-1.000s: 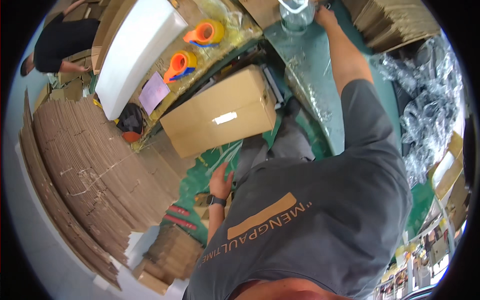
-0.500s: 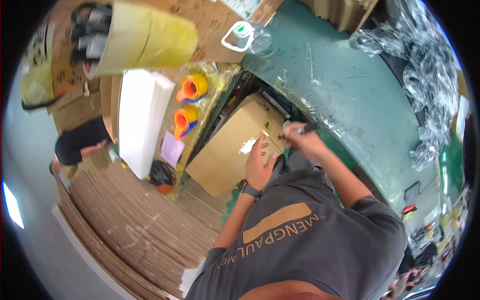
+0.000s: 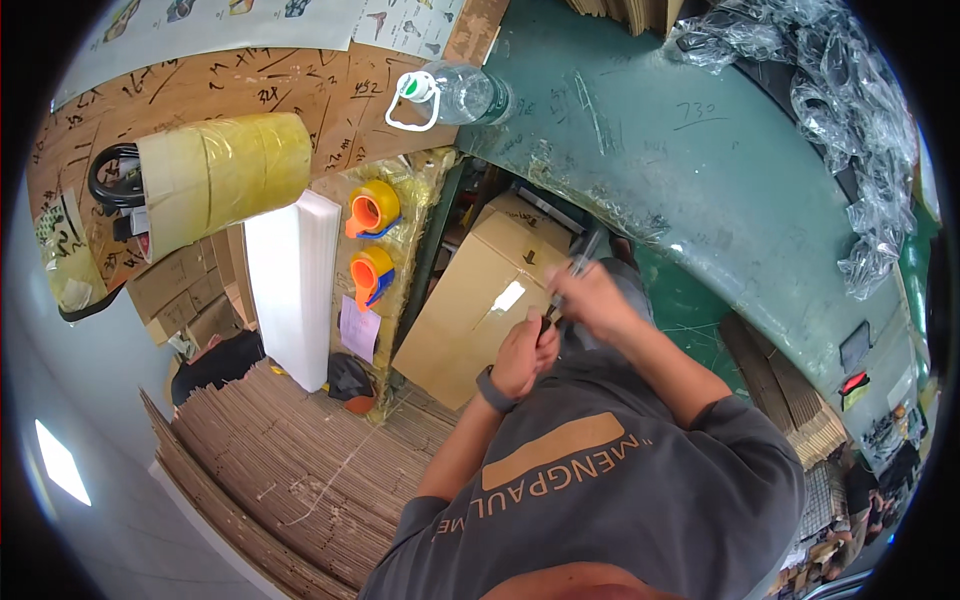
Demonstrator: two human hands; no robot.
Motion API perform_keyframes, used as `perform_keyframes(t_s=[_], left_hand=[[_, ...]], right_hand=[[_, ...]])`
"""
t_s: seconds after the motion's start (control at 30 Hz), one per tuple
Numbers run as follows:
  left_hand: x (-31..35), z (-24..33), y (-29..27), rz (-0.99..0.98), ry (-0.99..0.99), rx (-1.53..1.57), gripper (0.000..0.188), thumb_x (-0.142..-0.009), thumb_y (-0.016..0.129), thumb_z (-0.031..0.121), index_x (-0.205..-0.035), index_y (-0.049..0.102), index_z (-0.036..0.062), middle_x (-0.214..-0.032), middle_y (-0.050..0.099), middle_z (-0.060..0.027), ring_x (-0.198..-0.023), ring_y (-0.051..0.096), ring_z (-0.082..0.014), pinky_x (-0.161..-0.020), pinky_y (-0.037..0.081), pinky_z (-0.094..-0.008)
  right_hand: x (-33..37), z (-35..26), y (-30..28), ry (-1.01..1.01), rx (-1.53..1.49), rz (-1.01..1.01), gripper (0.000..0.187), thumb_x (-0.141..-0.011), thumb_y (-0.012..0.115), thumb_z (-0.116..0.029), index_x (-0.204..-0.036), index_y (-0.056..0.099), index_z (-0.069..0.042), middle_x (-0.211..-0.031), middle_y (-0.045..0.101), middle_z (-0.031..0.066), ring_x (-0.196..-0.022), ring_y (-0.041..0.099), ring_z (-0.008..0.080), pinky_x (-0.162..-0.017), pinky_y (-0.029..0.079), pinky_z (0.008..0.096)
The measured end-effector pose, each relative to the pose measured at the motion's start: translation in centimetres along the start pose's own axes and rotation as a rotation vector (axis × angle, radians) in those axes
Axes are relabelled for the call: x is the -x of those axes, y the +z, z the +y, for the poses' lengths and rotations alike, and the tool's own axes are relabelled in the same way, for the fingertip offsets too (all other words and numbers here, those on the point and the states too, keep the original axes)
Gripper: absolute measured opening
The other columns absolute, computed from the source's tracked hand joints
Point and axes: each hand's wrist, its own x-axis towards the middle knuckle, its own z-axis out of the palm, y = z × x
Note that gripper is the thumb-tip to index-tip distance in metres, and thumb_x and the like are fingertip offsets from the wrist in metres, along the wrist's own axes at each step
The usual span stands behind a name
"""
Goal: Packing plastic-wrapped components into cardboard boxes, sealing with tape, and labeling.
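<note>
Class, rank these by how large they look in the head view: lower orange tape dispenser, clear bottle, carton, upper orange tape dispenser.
1. Carton
2. Clear bottle
3. Upper orange tape dispenser and lower orange tape dispenser: they look alike, so I leave them unranked.

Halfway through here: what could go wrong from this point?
The right hand grips a blurred pen-like tool, with the left hand close to its dark lower end: a fumble might drop it, or mark the nearby carton.
The clear plastic bottle sits near the edge of the green bench, so a bump could tip it off.
</note>
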Motion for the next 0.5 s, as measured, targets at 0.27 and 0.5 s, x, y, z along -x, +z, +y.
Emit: perform_keyframes(t_s=[0.27, 0.5], left_hand=[[-7.9, -1.8, -10.2, 1.026, 0.848, -0.871, 0.043, -0.116, 0.045, 0.033, -0.103, 0.055, -0.0071, -0.138, 0.057, -0.0296, -0.134, 0.053, -0.041, -0.116, 0.038, -0.0509], [-20.4, -4.3, -13.2, 1.328, 0.843, -1.196, 0.058, -0.113, 0.046, 0.03, -0.155, 0.036, -0.0082, -0.165, 0.038, -0.0279, -0.155, 0.033, -0.0467, -0.127, 0.023, -0.0617]], right_hand=[[-8.0, 1.1, -5.8, -0.214, 0.043, 0.018, 0.039, -0.107, 0.068, -0.031, -0.131, 0.07, 0.0, -0.085, 0.065, 0.0026, -0.073, 0.059, 0.0109, -0.067, 0.049, 0.0273], [-19.2, 13.4, -4.9, -0.105, -0.24, 0.19, 0.043, -0.108, 0.064, -0.043, -0.111, 0.079, -0.002, -0.097, 0.073, 0.0039, -0.084, 0.065, 0.0126, -0.082, 0.055, 0.0297]])
